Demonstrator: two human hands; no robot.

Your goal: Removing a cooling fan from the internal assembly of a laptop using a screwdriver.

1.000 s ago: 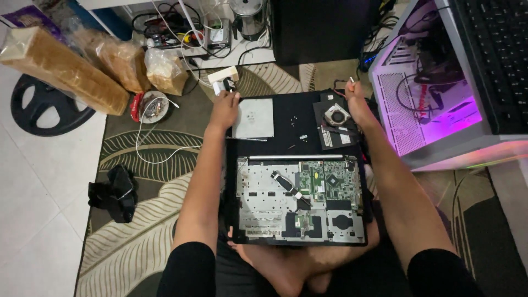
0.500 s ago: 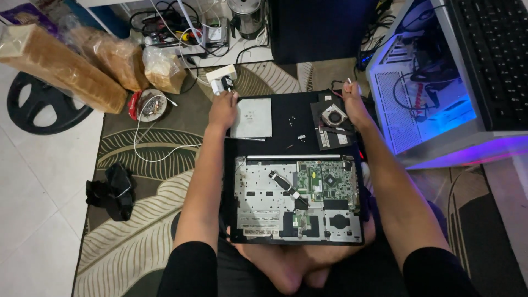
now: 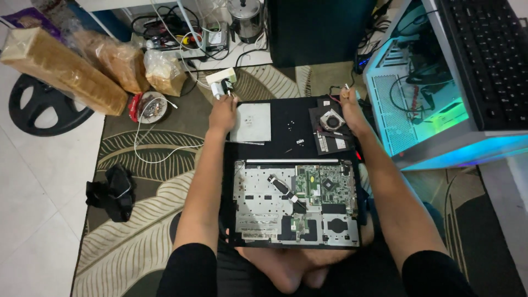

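Observation:
An opened laptop (image 3: 294, 203) lies bottom-up on my lap, its green circuit board (image 3: 324, 187) exposed. Its black lid (image 3: 291, 124) stretches away from me with small screws (image 3: 291, 127) on it. My left hand (image 3: 223, 113) rests at the lid's far left corner, beside a silver rectangular plate (image 3: 252, 122). My right hand (image 3: 349, 107) is at the far right corner, fingers pinched on a small thin object I cannot make out, beside a removed cooling fan (image 3: 331, 121).
A lit desktop computer case (image 3: 418, 104) stands to the right, under a black keyboard (image 3: 489, 55). Bagged bread loaves (image 3: 66, 66), a weight plate (image 3: 38, 110), a white cable (image 3: 148, 148), a power strip with chargers (image 3: 187, 38) and a black cloth (image 3: 113, 192) lie left on the leaf-patterned rug (image 3: 126, 242).
My right hand has lifted from the fan area toward the lid's far right corner. The computer case lighting has shifted from purple to blue-green. My left hand has stayed put.

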